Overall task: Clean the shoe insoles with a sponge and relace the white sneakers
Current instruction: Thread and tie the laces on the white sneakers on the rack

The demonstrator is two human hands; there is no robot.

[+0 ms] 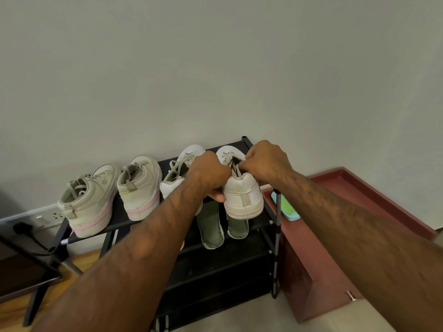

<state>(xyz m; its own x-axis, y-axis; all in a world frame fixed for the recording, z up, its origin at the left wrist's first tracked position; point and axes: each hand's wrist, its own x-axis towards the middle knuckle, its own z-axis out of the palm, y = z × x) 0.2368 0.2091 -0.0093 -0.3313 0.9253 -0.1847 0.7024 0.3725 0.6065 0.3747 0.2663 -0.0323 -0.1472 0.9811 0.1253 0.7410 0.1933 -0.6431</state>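
Left hand: curled, gripping the sneaker at its left collar. Right hand: fingers closed, pinching a lace at the opening. Sneaker: rack top shelf, heel toward viewer, between both hands. Insoles: shelf below. Sponge: tray, right.

Both forearms stretched forward, hand backs up. Left hand grips sneaker collar; right hand pinches lace.

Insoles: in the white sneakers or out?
Out. Both green insoles lie bare on the black rack, sticking out from under the heels of the white sneakers.
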